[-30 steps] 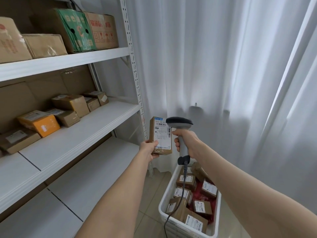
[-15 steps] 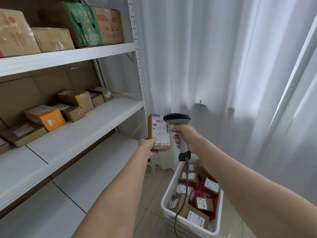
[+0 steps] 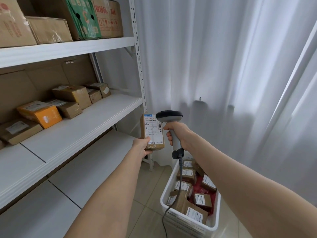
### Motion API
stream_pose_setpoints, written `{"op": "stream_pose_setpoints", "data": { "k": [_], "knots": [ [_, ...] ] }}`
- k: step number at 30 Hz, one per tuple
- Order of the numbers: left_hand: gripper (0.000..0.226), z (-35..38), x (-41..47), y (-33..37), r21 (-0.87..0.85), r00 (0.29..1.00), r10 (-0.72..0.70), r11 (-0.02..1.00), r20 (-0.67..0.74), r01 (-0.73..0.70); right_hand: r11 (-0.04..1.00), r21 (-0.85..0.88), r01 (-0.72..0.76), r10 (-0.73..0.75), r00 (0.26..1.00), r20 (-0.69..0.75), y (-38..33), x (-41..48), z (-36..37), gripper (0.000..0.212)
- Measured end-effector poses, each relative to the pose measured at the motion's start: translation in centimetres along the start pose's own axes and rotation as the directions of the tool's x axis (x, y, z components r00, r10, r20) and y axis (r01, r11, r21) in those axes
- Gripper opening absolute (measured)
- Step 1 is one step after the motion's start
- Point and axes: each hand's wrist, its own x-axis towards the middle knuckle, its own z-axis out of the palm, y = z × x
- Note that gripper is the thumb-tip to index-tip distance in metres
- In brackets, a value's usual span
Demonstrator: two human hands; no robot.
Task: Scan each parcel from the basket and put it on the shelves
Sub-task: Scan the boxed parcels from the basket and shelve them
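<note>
My left hand [image 3: 142, 145] grips the bottom of a small brown parcel [image 3: 151, 130], held upright with its white label facing me. Just right of it, my right hand [image 3: 177, 133] holds the grey handle of a barcode scanner [image 3: 169, 115]; the scanner's dark head sits beside the parcel's top right corner. The scanner's cable hangs down over a white basket [image 3: 165, 206] on the floor, which holds several labelled brown parcels. White shelves [image 3: 82, 133] stand to the left, the middle one level with the parcel.
The middle shelf carries several parcels at the back left, among them an orange box [image 3: 40, 114]. Large cartons [image 3: 96, 16] fill the top shelf. A perforated shelf post [image 3: 139, 71] stands just behind the parcel. White curtains [image 3: 223, 66] hang ahead and right.
The view has shifted slightly toward the shelves. Half a second ago a red light showed on the parcel's label; it is gone now. Both hands keep their grips.
</note>
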Motion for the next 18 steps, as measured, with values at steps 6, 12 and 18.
{"op": "stream_pose_setpoints", "data": {
  "k": [6, 12, 18],
  "knots": [
    [0.018, -1.9, 1.0, 0.7, -0.001, 1.000, -0.012, 1.000, 0.003, 0.012, 1.000, 0.025, -0.005, 0.006, 1.000, -0.023, 0.0, 0.9, 2.1, 0.003],
    [0.016, -4.1, 2.1, 1.5, 0.012, 1.000, -0.010, 1.000, -0.003, 0.010, 0.999, 0.038, -0.012, 0.012, 1.000, 0.003, -0.1, 2.0, 4.4, 0.005],
    [0.016, -5.9, 2.9, 2.3, 0.010, 1.000, 0.001, 1.000, 0.002, -0.001, 1.000, -0.010, -0.020, 0.020, 1.000, 0.019, -0.1, 2.9, 6.8, 0.002]
  ]
}}
